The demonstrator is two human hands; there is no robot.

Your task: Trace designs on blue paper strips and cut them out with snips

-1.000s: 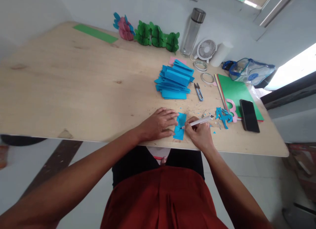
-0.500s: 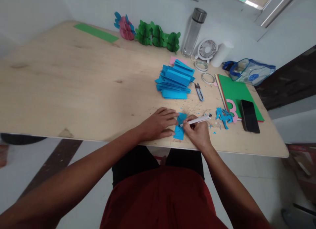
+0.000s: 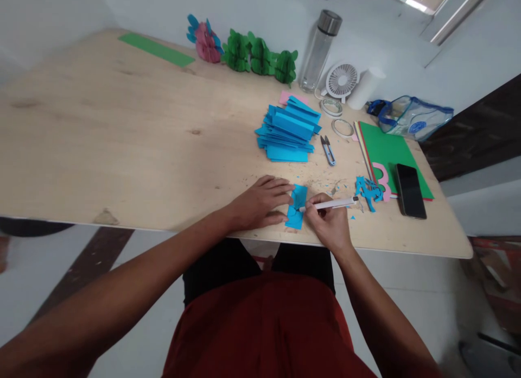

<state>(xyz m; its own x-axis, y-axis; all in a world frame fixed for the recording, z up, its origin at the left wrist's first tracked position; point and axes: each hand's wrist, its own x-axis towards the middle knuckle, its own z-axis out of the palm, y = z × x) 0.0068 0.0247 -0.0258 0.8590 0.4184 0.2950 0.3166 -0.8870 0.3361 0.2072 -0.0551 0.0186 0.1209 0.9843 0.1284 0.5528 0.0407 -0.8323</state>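
Observation:
A small blue paper strip [image 3: 296,218] lies near the front edge of the table, with dark curved lines drawn on it. My left hand [image 3: 262,204] rests flat with fingers apart, its fingertips on the strip's left side. In my right hand [image 3: 331,223] is a white pen [image 3: 336,203], gripped between thumb and fingers, its tip at the right part of the strip. Behind the strip sits a pile of folded blue paper pieces [image 3: 288,131]. Thread snips [image 3: 328,151] lie right of that pile, and cut blue paper scraps [image 3: 368,192] lie right of my right hand.
At the right are a phone [image 3: 411,190] and stacked coloured paper [image 3: 385,142]. Tape rolls [image 3: 342,128], a small fan [image 3: 342,81], a glass bottle [image 3: 319,52] and a clear pouch [image 3: 419,117] stand farther back. Green paper shapes [image 3: 260,57] and a green strip [image 3: 157,49] line the back.
The pen has swung lower toward the right in my right hand, its tip staying near the drawn lines. My left hand keeps its place on the paper strip. The view has shifted slightly.

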